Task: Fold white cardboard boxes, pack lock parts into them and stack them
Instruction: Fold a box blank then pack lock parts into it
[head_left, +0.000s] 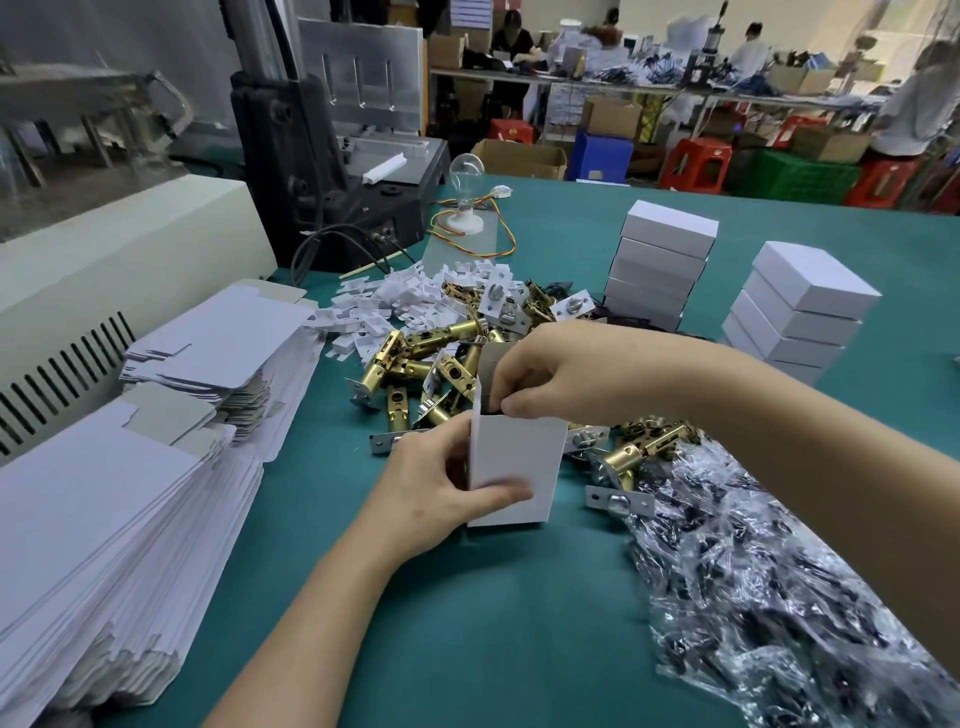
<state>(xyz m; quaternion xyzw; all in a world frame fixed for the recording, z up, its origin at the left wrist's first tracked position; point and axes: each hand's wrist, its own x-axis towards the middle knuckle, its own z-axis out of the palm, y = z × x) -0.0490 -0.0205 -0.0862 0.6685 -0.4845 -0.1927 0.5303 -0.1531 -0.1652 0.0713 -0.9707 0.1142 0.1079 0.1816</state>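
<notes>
The white box (514, 467) stands upright on the green surface (467, 623) beside the brass latches (431, 358), clasped at its left side by the left grip (441, 488), while the right grip (550, 374) curls over its open top, holding what I cannot tell.

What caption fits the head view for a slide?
Left hand steadies an upright white box while right hand works at its open top.
</notes>
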